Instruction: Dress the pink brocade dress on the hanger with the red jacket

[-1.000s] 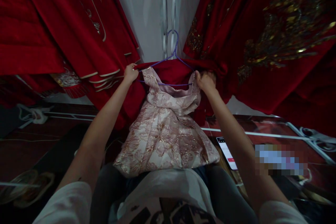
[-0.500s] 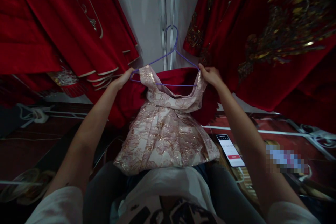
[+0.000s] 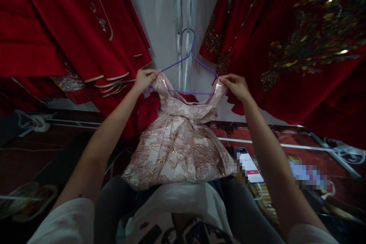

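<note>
Brocade dress (image 3: 178, 145) held up on a thin purple wire hanger (image 3: 187, 69), between both hands.

Left hand (image 3: 144, 79) pinches one shoulder strap in a narrow grip, and right hand (image 3: 236, 87) pinches the other the same way. Pale pink cloth, stiff and glinting with woven metallic leaf shapes, flares in pleats down onto the lap. Red velvet garments (image 3: 286, 45) with gold embroidery hang on both sides. A lit phone (image 3: 250, 166) lies flat lower right.

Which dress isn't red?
The pink-and-gold floral dress on the purple hanger, held between both hands. The garments hanging on either side are red with gold trim.
</note>
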### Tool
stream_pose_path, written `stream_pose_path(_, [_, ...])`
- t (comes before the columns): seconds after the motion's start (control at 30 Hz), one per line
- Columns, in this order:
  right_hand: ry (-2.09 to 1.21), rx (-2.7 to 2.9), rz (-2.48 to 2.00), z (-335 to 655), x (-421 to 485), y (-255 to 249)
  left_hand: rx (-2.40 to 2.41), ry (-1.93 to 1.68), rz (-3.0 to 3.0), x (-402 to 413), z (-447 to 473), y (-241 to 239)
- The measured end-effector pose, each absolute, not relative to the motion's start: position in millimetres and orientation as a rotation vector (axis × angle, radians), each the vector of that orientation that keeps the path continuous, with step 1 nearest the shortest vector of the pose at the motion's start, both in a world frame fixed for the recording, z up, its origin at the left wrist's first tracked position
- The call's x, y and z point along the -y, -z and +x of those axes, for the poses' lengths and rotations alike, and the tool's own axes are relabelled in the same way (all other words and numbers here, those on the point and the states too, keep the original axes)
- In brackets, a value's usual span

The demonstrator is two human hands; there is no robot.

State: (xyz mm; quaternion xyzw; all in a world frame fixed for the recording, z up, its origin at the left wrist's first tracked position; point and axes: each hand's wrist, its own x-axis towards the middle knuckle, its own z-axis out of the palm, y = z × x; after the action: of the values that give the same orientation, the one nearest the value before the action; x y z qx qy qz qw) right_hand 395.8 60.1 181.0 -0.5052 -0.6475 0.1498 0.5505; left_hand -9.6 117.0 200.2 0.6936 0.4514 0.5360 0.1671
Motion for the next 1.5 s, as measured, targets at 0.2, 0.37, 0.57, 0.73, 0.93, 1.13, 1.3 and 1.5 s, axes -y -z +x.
stream_pose_path(0.2, [-0.223, 1.156, -1.295, 421.1, -69.9, -148.7, -1.59, -1.624, 1.765, -120.7, -49.7, -160.2])
stream_pose_path(0.37, [-0.604, 1.276, -1.481, 426.9, -49.5, -112.1, -1.635, -1.15, 1.895, -96.8, -67.0, -141.6])
stream_pose_path(0.57, [-0.697, 1.784, -1.382, 395.4, -27.2, -128.6, -1.23, -0.982, 2.206, -65.3, -0.5, -147.9])
stream_pose_path(0.73, [-0.157, 1.858, -1.279, 370.0, -32.7, -176.2, -0.909, -0.99, 2.557, -69.7, 69.8, -154.9])
stream_pose_path(0.93, [0.294, 1.68, -1.425, 387.8, -50.7, -187.6, -1.048, -0.839, 2.744, -74.8, 93.6, -137.5])
stream_pose_path(1.13, [0.387, 1.671, -1.457, 441.1, -47.1, -161.3, -1.021, -0.887, 2.732, -68.7, 86.2, -134.2])
stream_pose_path(1.3, [0.447, 1.72, -1.453, 460.7, -46.2, -153.8, -1.003, -0.894, 2.714, -68.3, 83.8, -137.8])
stream_pose_path(1.5, [0.426, 1.672, -1.489, 458.4, -47.2, -154.6, -1.033, -0.866, 2.712, -63.1, 84.2, -140.8])
